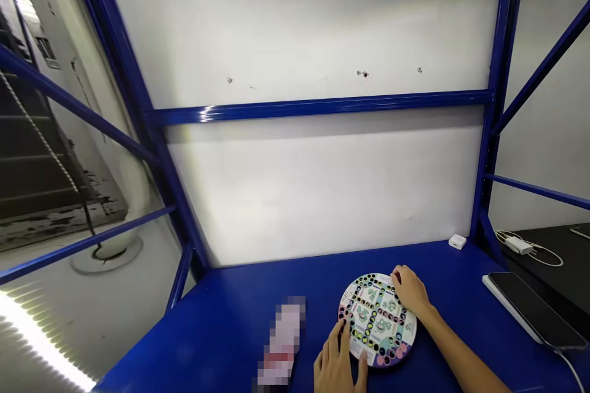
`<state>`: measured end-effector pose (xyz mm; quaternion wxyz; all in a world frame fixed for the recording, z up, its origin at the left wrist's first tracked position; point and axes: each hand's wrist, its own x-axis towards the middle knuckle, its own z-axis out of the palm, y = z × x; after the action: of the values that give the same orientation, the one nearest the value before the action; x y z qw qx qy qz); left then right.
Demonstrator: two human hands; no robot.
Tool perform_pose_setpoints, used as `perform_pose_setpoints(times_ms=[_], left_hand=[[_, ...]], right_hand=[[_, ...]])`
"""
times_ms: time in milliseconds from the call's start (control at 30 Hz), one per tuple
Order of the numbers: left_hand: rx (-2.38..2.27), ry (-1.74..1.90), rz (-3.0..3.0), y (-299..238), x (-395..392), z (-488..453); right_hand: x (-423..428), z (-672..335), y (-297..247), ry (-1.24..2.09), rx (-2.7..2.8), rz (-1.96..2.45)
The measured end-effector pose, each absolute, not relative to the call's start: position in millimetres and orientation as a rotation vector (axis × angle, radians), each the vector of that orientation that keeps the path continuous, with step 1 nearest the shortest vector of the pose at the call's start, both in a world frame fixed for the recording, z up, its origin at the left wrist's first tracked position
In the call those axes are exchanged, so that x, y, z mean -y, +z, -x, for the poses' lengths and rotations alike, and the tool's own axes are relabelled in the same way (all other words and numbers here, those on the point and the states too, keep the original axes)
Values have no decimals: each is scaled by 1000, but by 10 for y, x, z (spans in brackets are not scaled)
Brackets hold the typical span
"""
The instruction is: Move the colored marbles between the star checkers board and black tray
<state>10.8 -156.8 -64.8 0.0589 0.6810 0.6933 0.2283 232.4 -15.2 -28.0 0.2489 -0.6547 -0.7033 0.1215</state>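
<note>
A round, colourful game board (pixel 377 319) with rings of black dots and small coloured pieces lies flat on the blue table (pixel 221 331). My left hand (pixel 336 362) rests at its near left edge, fingers stretched along the rim and thumb on the lower edge. My right hand (pixel 410 291) lies on the board's far right part, fingers curled down onto its surface; what is under the fingertips is hidden.
A blurred pinkish object (pixel 283 344) lies left of the board. A small white box (pixel 457 241) sits at the back right by the wall. A phone (pixel 534 310) with a cable lies at the right edge, a white charger (pixel 519 245) beyond. Blue frame bars (pixel 318 107) surround the table.
</note>
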Motion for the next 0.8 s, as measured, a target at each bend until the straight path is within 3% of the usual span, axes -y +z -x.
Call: perform_pose_setpoints(times_ms=[300, 433, 800], left_hand=[[-2007, 391, -2209, -121, 1046, -336], [-1796, 373, -2336, -173, 945, -343], [-1809, 470, -2374, -234, 980, -297]], right_hand=[[357, -2351, -195, 388, 2163, 1584], [493, -2328, -229, 589, 2349, 1446], [538, -2349, -178, 640, 2346, 1502]])
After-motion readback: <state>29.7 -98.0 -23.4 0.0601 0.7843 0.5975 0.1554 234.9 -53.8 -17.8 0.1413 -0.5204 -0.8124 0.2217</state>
